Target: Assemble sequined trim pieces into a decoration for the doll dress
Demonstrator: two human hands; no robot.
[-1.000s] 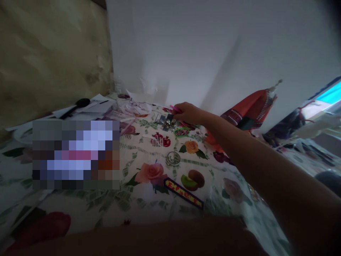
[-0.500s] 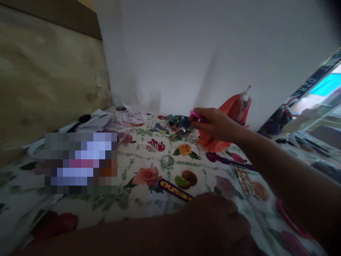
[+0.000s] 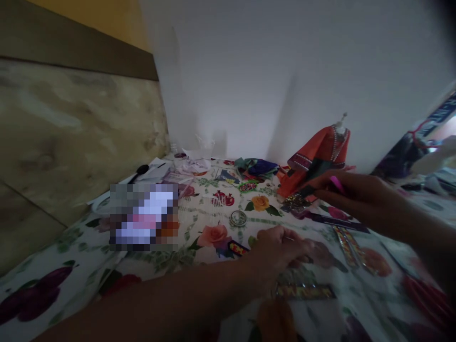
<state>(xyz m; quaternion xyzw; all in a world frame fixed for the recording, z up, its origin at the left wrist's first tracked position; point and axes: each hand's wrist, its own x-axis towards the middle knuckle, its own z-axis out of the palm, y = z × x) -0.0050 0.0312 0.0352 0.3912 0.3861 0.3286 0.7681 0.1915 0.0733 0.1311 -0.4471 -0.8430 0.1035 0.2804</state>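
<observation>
On the table point(image 3: 210, 213), a dressed figure point(image 3: 322, 147) stands far right, the left hand point(image 3: 276, 249) curls nearer (whether around anything, I cannot tell), and the right hand point(image 3: 356, 187) pinches a packet point(image 3: 297, 202) by one end before the figure, presumably leaving its bulk to sag: one figure, one packet, two strips point(image 3: 346, 249) near right.

The scene is dim and cool, with the brightest patch point(image 3: 449, 129) at the far right edge. The white wall point(image 3: 228, 71) fades to grey, crossed by a soft, slanting shadow point(image 3: 284, 118). The left hand point(image 3: 274, 247) and right hand point(image 3: 352, 195) look dark and slightly smeared. Coarse pixelation point(image 3: 144, 216) hides one area at left; wide-angle stretching tilts the edges, and blackness swallows the upper right corner.
</observation>
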